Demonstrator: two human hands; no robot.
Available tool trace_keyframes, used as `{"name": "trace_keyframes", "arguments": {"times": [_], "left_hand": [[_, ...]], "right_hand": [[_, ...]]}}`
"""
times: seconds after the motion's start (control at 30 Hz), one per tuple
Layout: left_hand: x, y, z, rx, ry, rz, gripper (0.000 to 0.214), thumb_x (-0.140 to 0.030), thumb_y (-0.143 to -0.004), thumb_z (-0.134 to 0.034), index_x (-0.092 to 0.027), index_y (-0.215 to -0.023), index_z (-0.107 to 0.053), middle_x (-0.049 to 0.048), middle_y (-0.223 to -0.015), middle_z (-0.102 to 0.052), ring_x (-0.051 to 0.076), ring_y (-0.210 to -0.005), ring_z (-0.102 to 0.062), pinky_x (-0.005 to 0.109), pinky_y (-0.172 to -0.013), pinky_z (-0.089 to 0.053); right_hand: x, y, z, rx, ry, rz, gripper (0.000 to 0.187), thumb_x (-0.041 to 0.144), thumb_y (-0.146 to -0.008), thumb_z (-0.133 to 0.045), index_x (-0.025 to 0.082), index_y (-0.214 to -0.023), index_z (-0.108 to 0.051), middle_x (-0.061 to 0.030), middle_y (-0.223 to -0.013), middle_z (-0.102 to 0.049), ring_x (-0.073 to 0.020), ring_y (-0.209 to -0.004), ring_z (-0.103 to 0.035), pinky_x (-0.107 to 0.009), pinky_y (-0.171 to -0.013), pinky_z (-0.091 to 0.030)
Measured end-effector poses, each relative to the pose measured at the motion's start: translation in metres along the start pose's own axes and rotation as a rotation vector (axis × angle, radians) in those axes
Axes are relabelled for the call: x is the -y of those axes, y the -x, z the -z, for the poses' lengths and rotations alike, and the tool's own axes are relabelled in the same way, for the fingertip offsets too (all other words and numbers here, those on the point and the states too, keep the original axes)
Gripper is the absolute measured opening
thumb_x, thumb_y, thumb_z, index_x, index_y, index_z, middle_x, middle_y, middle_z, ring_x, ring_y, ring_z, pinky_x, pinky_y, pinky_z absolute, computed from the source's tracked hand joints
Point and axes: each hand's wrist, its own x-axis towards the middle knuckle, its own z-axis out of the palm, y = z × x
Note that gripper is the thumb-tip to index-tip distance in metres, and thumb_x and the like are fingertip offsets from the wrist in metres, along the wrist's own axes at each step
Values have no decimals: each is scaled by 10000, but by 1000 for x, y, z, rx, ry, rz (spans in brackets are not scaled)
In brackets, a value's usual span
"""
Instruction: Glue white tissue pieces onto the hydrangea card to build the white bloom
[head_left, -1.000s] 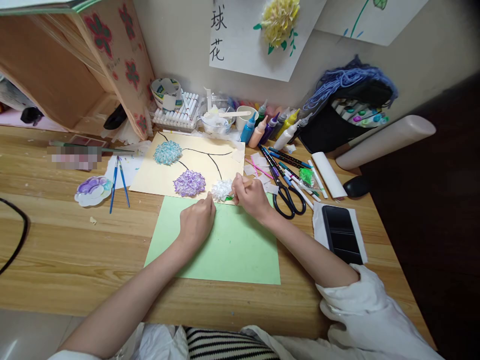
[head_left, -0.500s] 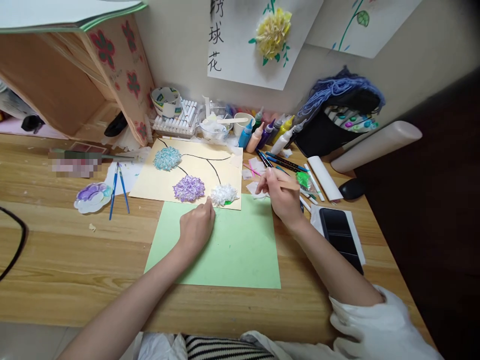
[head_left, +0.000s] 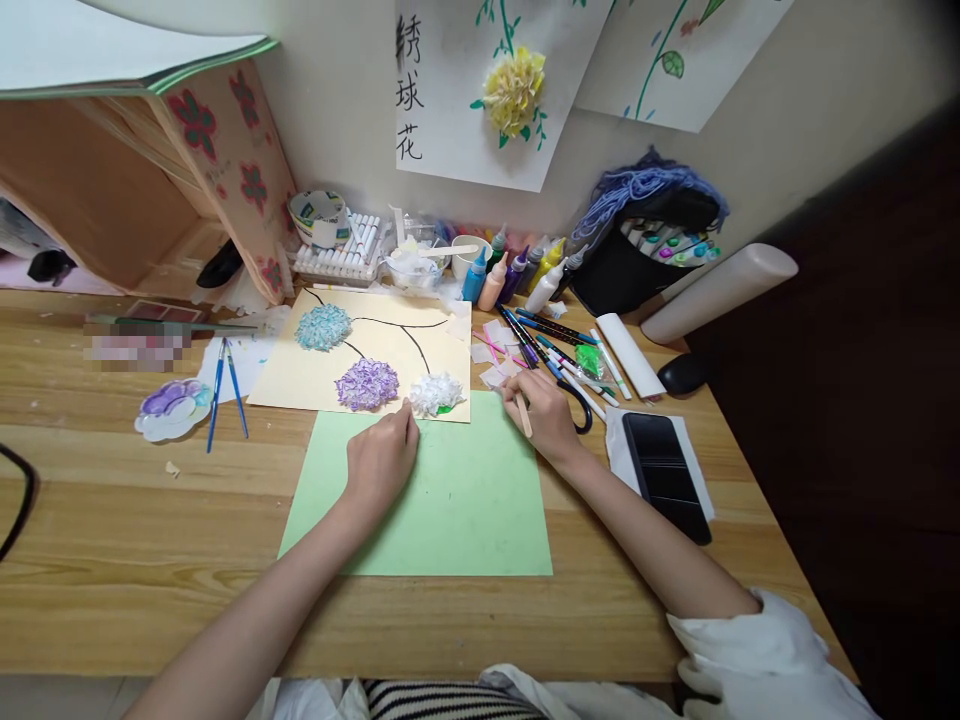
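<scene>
My right hand (head_left: 549,415) is closed round a flat wooden craft stick (head_left: 523,412), its end pointing down toward me. Its fingertips are at small white paper squares (head_left: 495,375) right of the picture. My left hand (head_left: 381,452) is closed at the lower edge of a cream sheet (head_left: 281,380); what its curled fingers hold, if anything, is hidden. On that sheet are a blue flower (head_left: 322,327), a purple flower (head_left: 366,384) and a white flower (head_left: 436,394) with a green leaf, joined by dark stems. A green sheet (head_left: 442,510) lies partly beneath it.
Pens (head_left: 551,325), scissors (head_left: 582,412) and a black case (head_left: 666,475) lie to the right. Paint bottles (head_left: 474,278) and a cup (head_left: 480,262) stand behind. Brushes (head_left: 217,390) and a palette (head_left: 171,408) are on the left, near a cardboard box (head_left: 232,170).
My right hand has come lower, to the paper squares, and its craft stick now points downward. My left hand stays by the white flower. The whole view has shifted slightly.
</scene>
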Motion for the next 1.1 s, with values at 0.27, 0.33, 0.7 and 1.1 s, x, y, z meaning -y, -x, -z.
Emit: {"name": "trace_keyframes", "arguments": {"times": [0.27, 0.33, 0.7, 1.1], "left_hand": [[5, 6, -5, -313, 258, -55, 357, -334, -895, -380, -210, -1104, -642, 25, -644, -654, 116, -574, -558, 231, -553, -305], [-1, 9, -4, -275, 430, -157, 363, -363, -892, -401, -194, -1105, -642, 4, -597, -617, 93, -536, -516, 208, -568, -332], [-18, 15, -8, -3, 759, -57, 283, -392, -851, -458, -179, -825, -643, -63, -484, -427, 85, -461, -389, 201, -500, -306], [-9, 8, -14, -62, 631, -19, 256, -329, -838, -518, -221, -963, -714, 8, -679, -692, 105, -552, -506, 218, -556, -345]], "right_hand": [[27, 1, 8, -31, -484, -180, 150, 171, -785, -560, 216, -725, -430, -13, -793, -574, -161, -764, -591, -307, -734, -449], [31, 3, 4, 75, -655, -193, 152, 197, -793, -560, 213, -731, -422, -15, -800, -566, -147, -744, -584, -297, -714, -457], [35, 6, -11, 243, -621, -76, 90, 162, -785, -541, 206, -768, -465, -20, -808, -578, -151, -757, -575, -307, -724, -453], [29, 12, -16, 148, -515, 52, 365, 321, -945, -252, 202, -784, -557, -29, -701, -564, -162, -684, -527, -303, -674, -412]]}}
